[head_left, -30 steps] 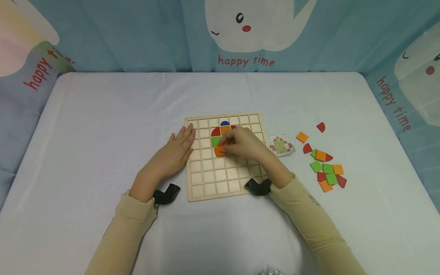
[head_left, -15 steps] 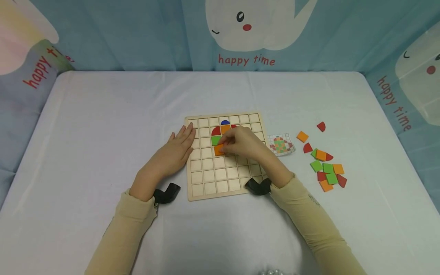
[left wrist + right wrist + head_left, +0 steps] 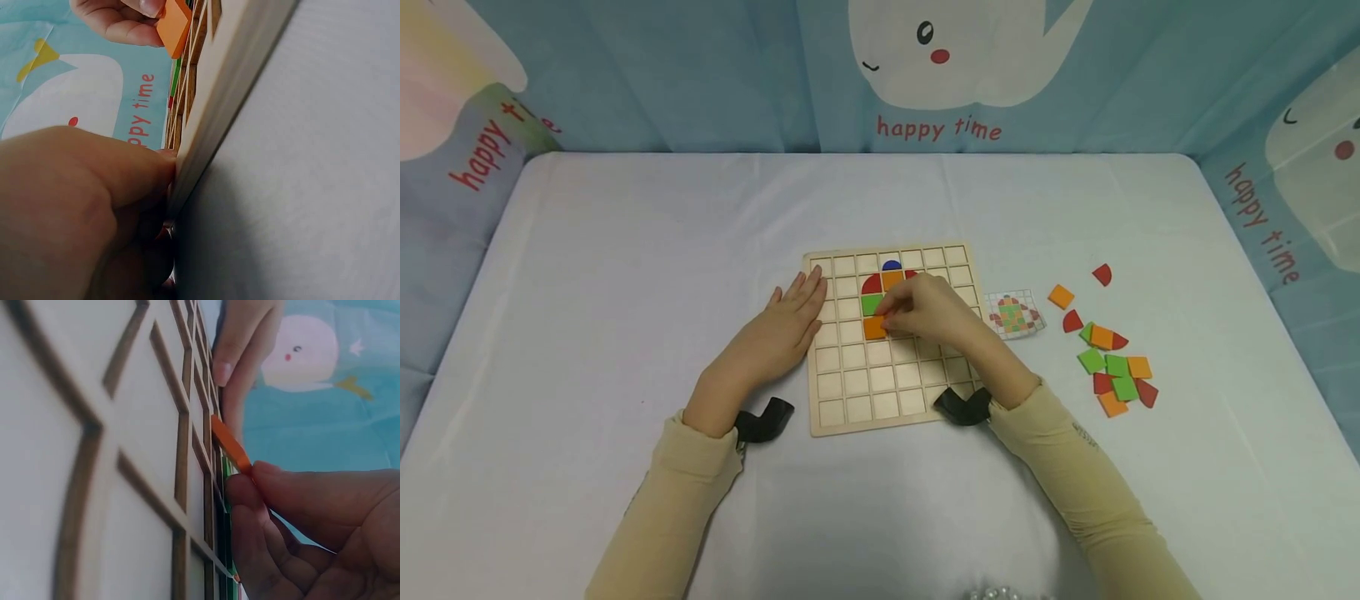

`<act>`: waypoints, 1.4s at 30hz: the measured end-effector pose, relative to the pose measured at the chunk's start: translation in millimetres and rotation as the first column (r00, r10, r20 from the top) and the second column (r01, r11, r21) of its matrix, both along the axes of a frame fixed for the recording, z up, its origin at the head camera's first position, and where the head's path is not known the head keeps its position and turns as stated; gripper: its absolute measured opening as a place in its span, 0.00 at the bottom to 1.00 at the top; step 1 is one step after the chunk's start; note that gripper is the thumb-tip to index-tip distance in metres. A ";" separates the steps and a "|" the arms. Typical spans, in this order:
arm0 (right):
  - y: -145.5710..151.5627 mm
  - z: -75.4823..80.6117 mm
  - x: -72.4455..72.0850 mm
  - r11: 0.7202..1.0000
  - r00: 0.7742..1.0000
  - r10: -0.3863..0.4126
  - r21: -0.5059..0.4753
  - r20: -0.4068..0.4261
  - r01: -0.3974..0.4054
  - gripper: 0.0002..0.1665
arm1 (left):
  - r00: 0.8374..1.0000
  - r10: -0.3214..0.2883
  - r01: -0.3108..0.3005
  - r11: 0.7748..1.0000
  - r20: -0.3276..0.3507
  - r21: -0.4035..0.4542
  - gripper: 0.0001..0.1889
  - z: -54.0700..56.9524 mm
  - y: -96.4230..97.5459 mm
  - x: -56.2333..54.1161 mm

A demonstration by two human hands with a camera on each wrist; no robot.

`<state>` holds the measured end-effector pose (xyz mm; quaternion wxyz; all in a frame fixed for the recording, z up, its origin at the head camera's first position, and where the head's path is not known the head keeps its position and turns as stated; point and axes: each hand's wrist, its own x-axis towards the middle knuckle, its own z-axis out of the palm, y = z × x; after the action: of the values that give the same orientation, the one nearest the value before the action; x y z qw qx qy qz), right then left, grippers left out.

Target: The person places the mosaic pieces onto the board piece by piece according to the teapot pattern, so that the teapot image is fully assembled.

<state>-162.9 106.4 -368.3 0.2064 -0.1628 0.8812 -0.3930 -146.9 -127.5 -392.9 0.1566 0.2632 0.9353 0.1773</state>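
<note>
Where blue curtains (image 3: pixel 700 75) back a white table (image 3: pixel 625 225), the right hand (image 3: pixel 931 312) pinches an orange tile (image 3: pixel 874 328), the left hand (image 3: pixel 777 337) lying straight-fingered.

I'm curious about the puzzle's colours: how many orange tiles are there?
6 visible: one tile in the right hand; one in the board, below the blue piece; one apart on the table; three in the loose pile. The hand or pile may hide more.

2 beige sleeves (image 3: pixel 688 479) end beside bent black wrist pieces (image 3: pixel 767 422)
</note>
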 end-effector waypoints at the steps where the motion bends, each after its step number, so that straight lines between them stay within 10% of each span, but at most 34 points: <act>1: 0.0 -0.2 0.0 1.000 1.000 0.000 0.002 -0.005 0.000 0.04 | 1.000 0.000 0.000 1.000 0.001 0.001 0.29 0.0 0.0 0.1; 42: 26.9 7.7 -5.2 0.986 0.993 -0.110 -0.121 0.035 0.113 0.04 | 1.000 0.011 -0.011 1.000 0.022 -0.002 0.29 -0.1 3.0 -0.2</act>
<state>-168.1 133.3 -360.6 0.1858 -0.1201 0.8600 -0.4598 -147.1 -124.5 -393.0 0.1659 0.2559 0.9352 0.1801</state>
